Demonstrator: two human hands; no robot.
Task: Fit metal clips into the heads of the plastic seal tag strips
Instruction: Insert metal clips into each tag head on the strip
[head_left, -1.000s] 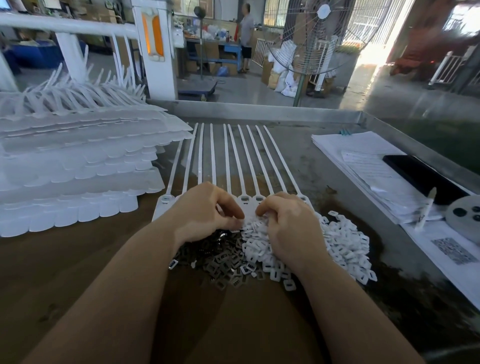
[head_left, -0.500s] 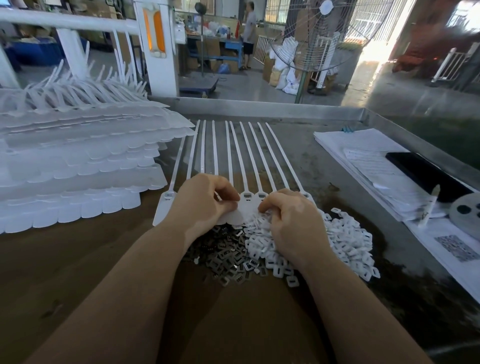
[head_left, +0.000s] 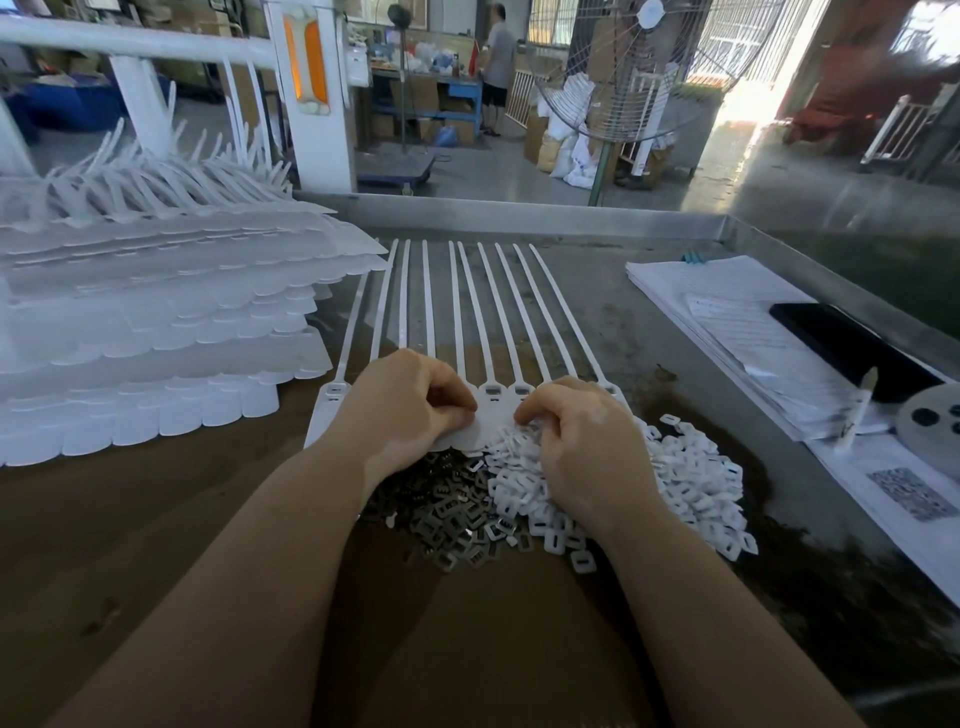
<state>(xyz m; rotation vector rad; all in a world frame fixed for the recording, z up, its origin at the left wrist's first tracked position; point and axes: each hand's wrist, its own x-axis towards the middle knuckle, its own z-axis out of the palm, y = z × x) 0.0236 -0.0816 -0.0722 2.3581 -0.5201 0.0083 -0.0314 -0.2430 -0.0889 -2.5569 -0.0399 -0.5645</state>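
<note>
Now, with the left hand (head_left: 402, 402) curled and pinching the flat tag of the seal strips (head_left: 470, 317) and the right hand (head_left: 582, 441) curled over the white caps (head_left: 691, 473), whether either holds a metal clip (head_left: 457, 514) I cannot tell, so each clip should go in squarely.

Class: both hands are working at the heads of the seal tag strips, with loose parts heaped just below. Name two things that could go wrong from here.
1. The metal clips and white plastic pieces lie in touching heaps, so they could get mixed.
2. The left hand and right hand cover several heads of the strip sheet, so a head might get skipped.
</note>
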